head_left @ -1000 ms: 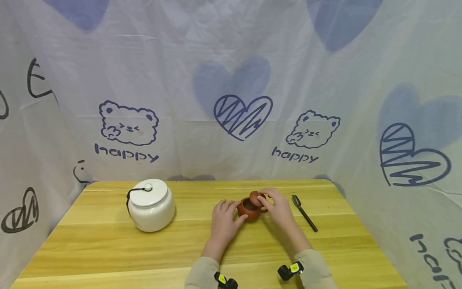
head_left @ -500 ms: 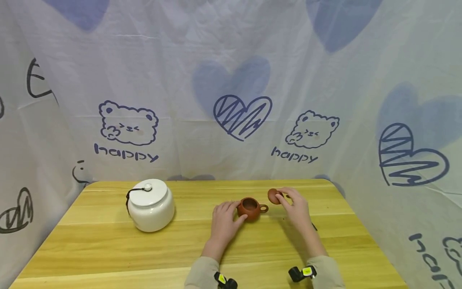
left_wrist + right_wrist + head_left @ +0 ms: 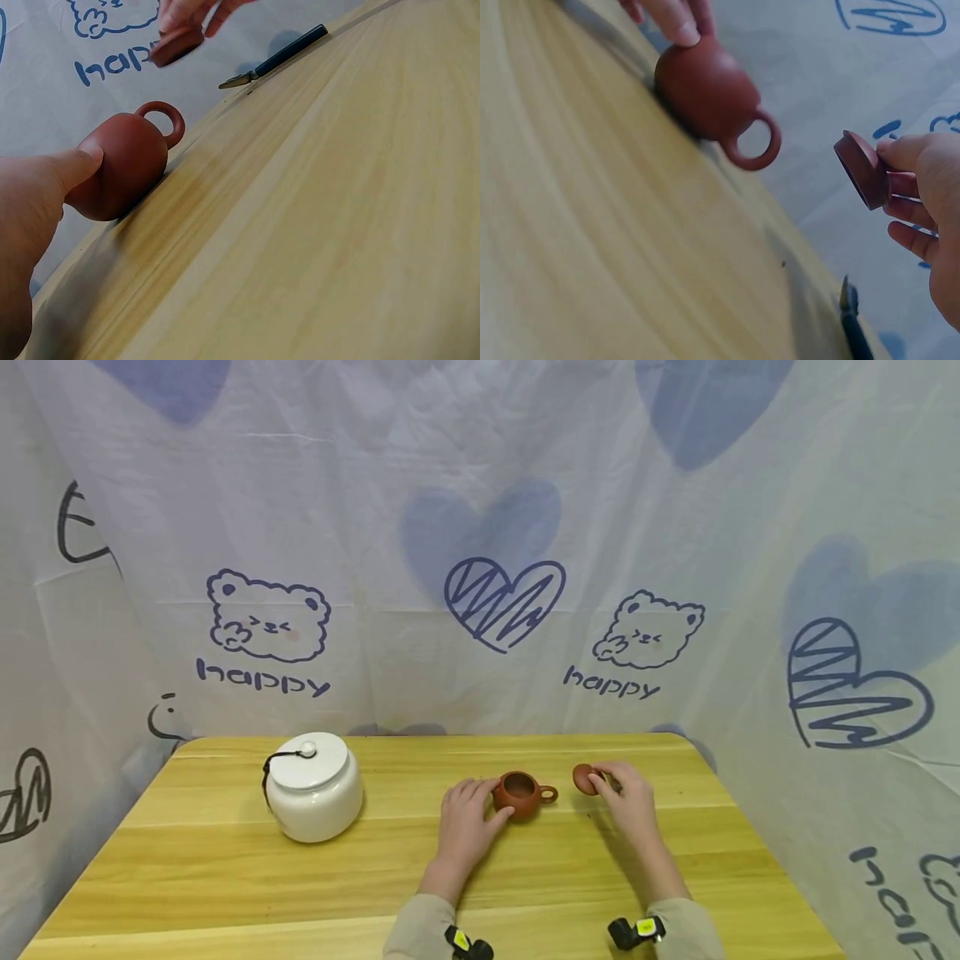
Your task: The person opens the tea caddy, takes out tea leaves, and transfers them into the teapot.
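A small reddish-brown clay teapot (image 3: 522, 807) stands uncovered on the table, its ring handle (image 3: 769, 152) pointing right. My left hand (image 3: 467, 821) holds the pot's left side, with the thumb (image 3: 84, 163) on the near wall and fingers round the far side. To the right of the handle, my right hand (image 3: 633, 804) pinches the teapot lid (image 3: 864, 171) between thumb and fingers. In the right wrist view the lid is tilted and raised above the wood, apart from the pot. A dark-handled tool with a metal tip (image 3: 274, 58) lies beyond, mostly hidden by my right hand in the head view.
A white lidded ceramic jar (image 3: 317, 802) with a black cord on its lid stands at the left of the wooden table (image 3: 247, 885). A white cloth (image 3: 390, 677) printed with hearts and bears hangs behind the table and along both sides.
My right hand has lifted the lid off the teapot and carried it right, lowering slightly of late. The left hand and teapot have stayed in place.
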`<move>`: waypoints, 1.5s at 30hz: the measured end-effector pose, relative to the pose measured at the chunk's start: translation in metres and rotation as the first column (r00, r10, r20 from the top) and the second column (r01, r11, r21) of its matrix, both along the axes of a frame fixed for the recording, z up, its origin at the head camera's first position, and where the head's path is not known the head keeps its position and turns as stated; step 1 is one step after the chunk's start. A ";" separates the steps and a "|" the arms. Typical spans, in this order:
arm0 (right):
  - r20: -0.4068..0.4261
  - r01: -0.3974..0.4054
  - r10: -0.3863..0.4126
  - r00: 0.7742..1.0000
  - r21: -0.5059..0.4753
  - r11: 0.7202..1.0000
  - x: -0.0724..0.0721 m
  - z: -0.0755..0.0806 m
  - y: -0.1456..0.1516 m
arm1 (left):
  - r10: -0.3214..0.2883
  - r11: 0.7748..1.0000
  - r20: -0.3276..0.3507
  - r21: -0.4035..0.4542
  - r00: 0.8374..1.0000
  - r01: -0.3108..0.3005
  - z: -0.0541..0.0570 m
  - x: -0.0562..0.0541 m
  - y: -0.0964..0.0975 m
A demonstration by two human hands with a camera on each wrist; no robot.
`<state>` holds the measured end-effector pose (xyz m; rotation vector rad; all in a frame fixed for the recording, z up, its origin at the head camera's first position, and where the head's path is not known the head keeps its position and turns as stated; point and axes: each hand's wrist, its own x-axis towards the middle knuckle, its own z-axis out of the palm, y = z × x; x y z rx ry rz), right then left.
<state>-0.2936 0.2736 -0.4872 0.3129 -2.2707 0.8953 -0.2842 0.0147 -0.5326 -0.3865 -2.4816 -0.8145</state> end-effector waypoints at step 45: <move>0.388 0.049 -0.074 0.919 0.074 0.996 0.007 0.002 0.018 | 0.004 1.000 0.019 0.014 1.000 -0.004 0.003 0.000 0.001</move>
